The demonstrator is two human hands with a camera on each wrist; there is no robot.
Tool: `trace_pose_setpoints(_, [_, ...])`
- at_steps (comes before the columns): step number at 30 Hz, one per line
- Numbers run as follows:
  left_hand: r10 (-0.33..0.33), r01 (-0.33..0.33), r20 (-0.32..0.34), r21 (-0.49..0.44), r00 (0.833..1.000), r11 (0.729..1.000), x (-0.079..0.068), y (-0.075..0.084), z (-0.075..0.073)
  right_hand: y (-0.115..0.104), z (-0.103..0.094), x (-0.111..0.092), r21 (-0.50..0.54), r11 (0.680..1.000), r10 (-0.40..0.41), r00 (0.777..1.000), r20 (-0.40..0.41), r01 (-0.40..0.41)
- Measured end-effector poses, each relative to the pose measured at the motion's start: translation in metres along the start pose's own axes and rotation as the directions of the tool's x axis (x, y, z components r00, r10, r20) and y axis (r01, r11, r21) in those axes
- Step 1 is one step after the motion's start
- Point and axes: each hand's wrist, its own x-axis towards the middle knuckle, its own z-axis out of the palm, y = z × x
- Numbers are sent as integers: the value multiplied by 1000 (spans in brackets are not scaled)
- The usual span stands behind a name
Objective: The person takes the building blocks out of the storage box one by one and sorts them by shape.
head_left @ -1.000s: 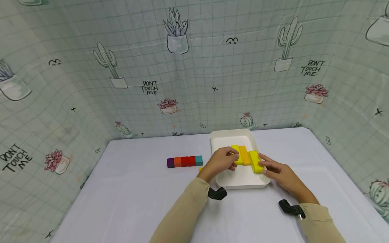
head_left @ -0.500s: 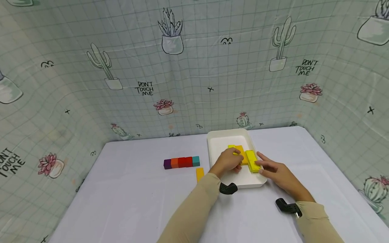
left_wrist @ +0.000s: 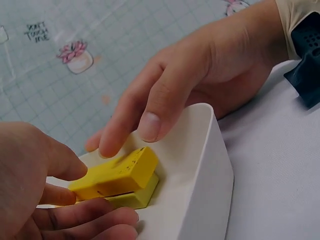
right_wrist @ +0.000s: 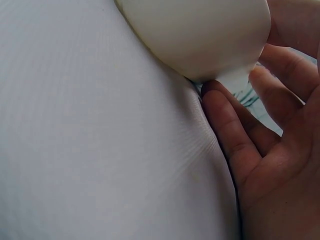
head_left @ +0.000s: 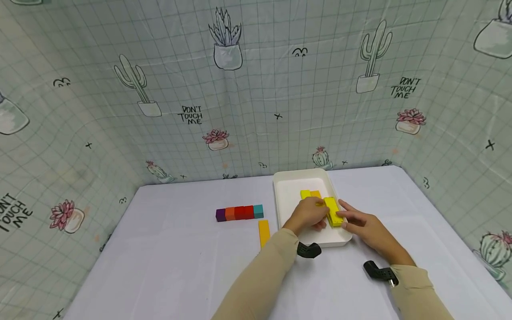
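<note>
While left hand [head_left: 308,215] pinches upper yellow block [left_wrist: 117,175] from nine o'clock, right hand [head_left: 370,227] rests at four, fingers spread; probably aligning, next calls for squaring edges.

Plain beige sleeves [head_left: 258,278] are worn behind left hand [head_left: 308,215] and right hand [head_left: 368,229]; at their ends, black angular wrist units [head_left: 309,250] are fitted, pierced with small holes.

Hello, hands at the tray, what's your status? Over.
Left hand at yellow block, grip unclear; right hand at edge of white tray. Yellow block stacked on paler block. Left hand partly hides an orange block.
</note>
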Motion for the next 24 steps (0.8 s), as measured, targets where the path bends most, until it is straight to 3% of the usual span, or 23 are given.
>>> trace_pose_setpoints(10, [-14, 15, -21, 33, 1000, 999, 4, -1, 12, 0, 1, 2, -56, 998, 18, 1000, -15, -19])
trace_pose_setpoints(24, [-1, 6, -63, 81, 998, 997, -3, 3, 13, -3, 1, 1, -57, 998, 5, 1000, -9, -5])
